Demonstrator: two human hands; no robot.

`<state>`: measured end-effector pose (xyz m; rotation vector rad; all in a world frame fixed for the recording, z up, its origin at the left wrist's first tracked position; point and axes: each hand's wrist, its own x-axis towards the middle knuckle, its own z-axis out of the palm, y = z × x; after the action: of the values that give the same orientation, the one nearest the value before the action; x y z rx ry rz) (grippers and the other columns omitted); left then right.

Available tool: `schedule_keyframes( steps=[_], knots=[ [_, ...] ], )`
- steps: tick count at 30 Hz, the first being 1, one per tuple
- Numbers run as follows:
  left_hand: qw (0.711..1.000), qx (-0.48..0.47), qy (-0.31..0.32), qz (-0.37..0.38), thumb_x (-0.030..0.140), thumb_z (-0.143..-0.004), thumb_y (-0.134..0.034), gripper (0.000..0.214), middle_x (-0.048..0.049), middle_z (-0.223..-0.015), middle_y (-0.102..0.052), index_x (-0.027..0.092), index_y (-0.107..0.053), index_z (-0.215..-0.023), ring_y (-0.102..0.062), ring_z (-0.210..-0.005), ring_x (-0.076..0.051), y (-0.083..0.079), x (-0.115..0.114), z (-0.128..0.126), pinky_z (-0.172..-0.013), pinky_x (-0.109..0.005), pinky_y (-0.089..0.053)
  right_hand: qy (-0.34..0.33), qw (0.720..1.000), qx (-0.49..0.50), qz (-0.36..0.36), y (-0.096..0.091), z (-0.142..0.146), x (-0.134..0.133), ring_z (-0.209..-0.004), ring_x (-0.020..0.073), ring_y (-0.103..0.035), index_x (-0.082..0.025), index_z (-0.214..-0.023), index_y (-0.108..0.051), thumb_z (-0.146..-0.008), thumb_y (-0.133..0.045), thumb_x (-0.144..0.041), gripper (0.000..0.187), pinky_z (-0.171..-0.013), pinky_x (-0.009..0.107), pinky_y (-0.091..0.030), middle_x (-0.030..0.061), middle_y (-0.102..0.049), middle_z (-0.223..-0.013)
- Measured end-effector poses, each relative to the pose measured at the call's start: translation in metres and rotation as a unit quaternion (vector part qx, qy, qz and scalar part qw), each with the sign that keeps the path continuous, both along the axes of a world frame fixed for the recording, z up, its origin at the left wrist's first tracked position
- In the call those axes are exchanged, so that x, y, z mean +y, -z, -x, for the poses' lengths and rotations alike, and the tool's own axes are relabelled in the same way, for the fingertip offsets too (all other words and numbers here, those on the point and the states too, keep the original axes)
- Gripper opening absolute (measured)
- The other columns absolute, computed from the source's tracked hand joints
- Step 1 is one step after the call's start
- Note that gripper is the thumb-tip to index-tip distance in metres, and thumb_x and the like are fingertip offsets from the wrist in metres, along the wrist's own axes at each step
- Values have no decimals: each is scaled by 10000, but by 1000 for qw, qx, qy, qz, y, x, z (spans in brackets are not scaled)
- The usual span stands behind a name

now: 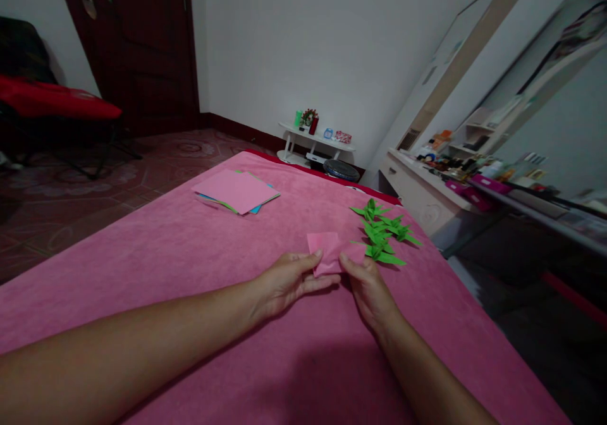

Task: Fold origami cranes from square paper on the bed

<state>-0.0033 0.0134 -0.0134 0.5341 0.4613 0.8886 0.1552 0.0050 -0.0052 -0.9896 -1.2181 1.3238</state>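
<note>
A partly folded pink sheet of paper (327, 257) is held between both hands above the pink bed cover. My left hand (291, 281) grips its left part, thumb on top and fingers stretched beneath. Along the right part, my right hand (368, 283) pinches the paper with its thumb on top; its other fingers are mostly hidden. Just beyond the right hand lie several green folded-paper cranes (379, 232), close together. Farther off to the left is a stack of coloured paper sheets (237, 191), pink on top with green and blue edges showing.
The pink cover (190, 324) spreads under everything. Beyond its far edge stands a small white shelf (317, 137) with flowers and small items. A dresser (427, 181) crowded with bottles is at right. A red-covered chair (57, 99) and a dark door (137, 45) are at left.
</note>
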Motion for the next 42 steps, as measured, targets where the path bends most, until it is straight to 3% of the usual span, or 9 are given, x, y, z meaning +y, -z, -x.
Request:
schedule_keyframes(
  steps=[4, 6, 8, 12, 17, 24, 31, 37, 42],
  knots=[
    [999, -26, 19, -40, 136, -788, -620, 113, -108, -891, -689, 47, -660, -845, -643, -896, -176, -1, -1, 1, -976, -364, -433, 11, 993, -91, -76, -5, -3, -4, -672, 172, -606, -182, -765, -693, -736, -665, -296, 121, -703, 318, -473, 26, -687, -746],
    [998, -39, 24, -46, 105, -787, -610, 84, -91, -857, -688, 52, -664, -823, -642, -861, -152, 0, 0, 2, -971, -350, -435, 38, 971, -188, -145, -11, -3, -6, -721, 190, -597, -187, -766, -685, -731, -662, -287, 109, -740, 344, -461, 33, -677, -766],
    [997, -57, 28, -40, 73, -784, -594, 73, -87, -840, -684, 53, -660, -806, -643, -836, -144, 0, 0, 4, -966, -348, -435, 76, 924, -295, -230, -18, -1, -8, -762, 202, -581, -196, -740, -678, -731, -651, -261, 71, -830, 389, -422, 31, -665, -752],
    [994, -94, 49, -19, 100, -816, -527, 152, -141, -930, -672, 30, -643, -884, -637, -900, -194, -2, 2, 5, -938, -359, -447, 108, 813, -437, -369, -34, 7, -15, -731, 185, -547, -224, -707, -653, -731, -624, -178, 59, -1014, 479, -230, -9, -659, -697],
    [987, -131, 89, -33, 52, -796, -455, 252, -157, -970, -664, -10, -616, -981, -629, -908, -186, -4, 3, 5, -927, -324, -447, 106, 738, -509, -430, -44, 15, -28, -775, 195, -516, -242, -769, -659, -719, -596, -132, 136, -1045, 503, -156, -13, -656, -704],
    [992, -117, 55, -3, 52, -782, -460, 205, -109, -906, -678, 45, -631, -894, -635, -864, -140, -10, -1, 7, -879, -232, -469, 120, 714, -525, -447, -42, 15, -34, -859, 216, -492, -237, -808, -656, -723, -554, -116, 180, -1051, 507, -145, 7, -647, -734],
    [996, -79, 29, -18, 130, -840, -492, 261, -85, -937, -686, 93, -590, -1080, -629, -913, -131, -12, -3, 6, -906, -215, -455, 135, 709, -523, -454, -41, 15, -33, -876, 227, -487, -231, -804, -653, -686, -553, -104, 200, -1057, 521, -137, 8, -631, -709],
    [996, -75, 44, -14, 142, -833, -496, 314, -91, -967, -680, 89, -550, -1138, -630, -936, -136, -19, -5, 6, -892, -198, -454, 130, 689, -532, -475, -41, 16, -36, -868, 233, -493, -225, -844, -645, -703, -527, -109, 217, -1058, 538, -144, 17, -628, -715],
    [992, -108, 64, 7, 139, -802, -482, 283, -69, -826, -686, 81, -586, -1059, -647, -825, -134, -23, -6, 8, -836, -208, -483, 130, 655, -545, -507, -45, 17, -41, -930, 251, -500, -222, -829, -638, -731, -477, -101, 224, -1067, 541, -151, 25, -634, -730]
  ],
)
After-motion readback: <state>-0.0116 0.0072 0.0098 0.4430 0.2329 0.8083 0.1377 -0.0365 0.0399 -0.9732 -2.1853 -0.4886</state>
